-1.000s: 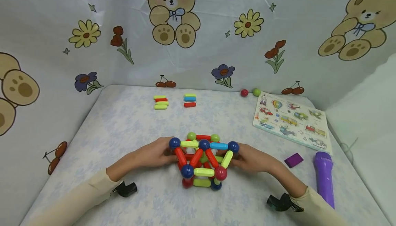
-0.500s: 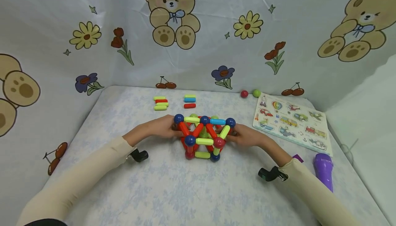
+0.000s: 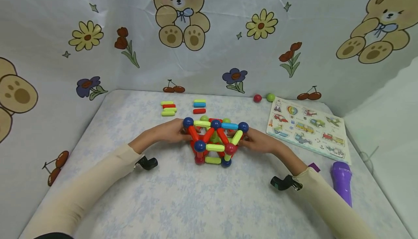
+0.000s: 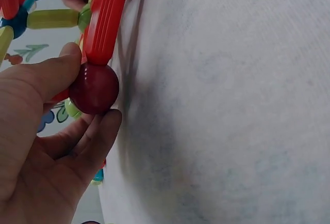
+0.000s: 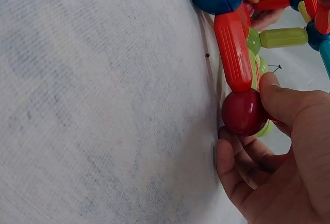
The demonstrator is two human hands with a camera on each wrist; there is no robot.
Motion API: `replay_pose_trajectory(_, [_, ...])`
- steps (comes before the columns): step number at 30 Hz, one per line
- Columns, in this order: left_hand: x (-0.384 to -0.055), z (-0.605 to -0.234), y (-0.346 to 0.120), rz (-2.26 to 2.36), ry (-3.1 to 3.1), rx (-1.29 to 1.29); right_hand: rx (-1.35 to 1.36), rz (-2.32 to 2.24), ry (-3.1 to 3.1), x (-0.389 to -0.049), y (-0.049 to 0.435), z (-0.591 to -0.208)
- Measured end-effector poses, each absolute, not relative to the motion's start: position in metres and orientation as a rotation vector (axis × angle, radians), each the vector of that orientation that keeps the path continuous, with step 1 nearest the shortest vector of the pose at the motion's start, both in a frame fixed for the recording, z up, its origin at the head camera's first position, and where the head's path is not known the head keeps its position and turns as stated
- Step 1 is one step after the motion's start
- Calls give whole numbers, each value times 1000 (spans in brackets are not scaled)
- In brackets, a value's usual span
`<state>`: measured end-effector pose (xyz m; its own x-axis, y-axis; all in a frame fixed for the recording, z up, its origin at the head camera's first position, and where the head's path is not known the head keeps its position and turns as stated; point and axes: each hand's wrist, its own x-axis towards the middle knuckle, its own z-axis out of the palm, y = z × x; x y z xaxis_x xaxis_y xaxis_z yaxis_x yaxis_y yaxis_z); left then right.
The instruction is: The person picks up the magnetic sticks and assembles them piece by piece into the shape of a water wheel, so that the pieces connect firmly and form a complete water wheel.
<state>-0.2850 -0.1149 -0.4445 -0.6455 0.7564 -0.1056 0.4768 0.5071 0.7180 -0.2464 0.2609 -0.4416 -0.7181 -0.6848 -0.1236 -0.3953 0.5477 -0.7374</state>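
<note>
A ball-and-rod construction toy (image 3: 215,148) stands mid-table, built of blue, red and green balls joined by red, yellow-green and blue rods. My left hand (image 3: 171,130) holds its left side. In the left wrist view, thumb and fingers pinch a dark red ball (image 4: 94,89) at a low corner, close to the tabletop. On the opposite side my right hand (image 3: 259,140) holds the toy too. The right wrist view has its thumb and fingers around another red ball (image 5: 244,112), beneath a red rod (image 5: 234,52). Parts of both hands' fingers are hidden behind the toy in the head view.
Loose short rods (image 3: 168,109) lie in two groups behind the toy. A red ball (image 3: 257,98) and a green ball (image 3: 270,97) sit at the back edge. To the right are a picture board (image 3: 308,128), a purple microphone-shaped toy (image 3: 341,182) and a purple piece (image 3: 314,167), partly covered.
Both hands have moved the construction toy away from the body, toward the loose rods. Most of that shift came in the first half second; since then it has barely moved.
</note>
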Motion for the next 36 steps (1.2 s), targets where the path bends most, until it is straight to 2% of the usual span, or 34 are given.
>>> replay_pose_trajectory(5, [-278, -438, -113, 948, 2441, 1013, -889, -1031, 2475, -242, 261, -440])
replay_pose_trajectory(11, [-273, -428, -110, 978, 2482, 942, -778, -1067, 2552, -233, 264, -431])
replay_pose_trajectory(36, [-268, -413, -109, 1128, 2486, 1097, -754, -1194, 2696, -212, 260, -417])
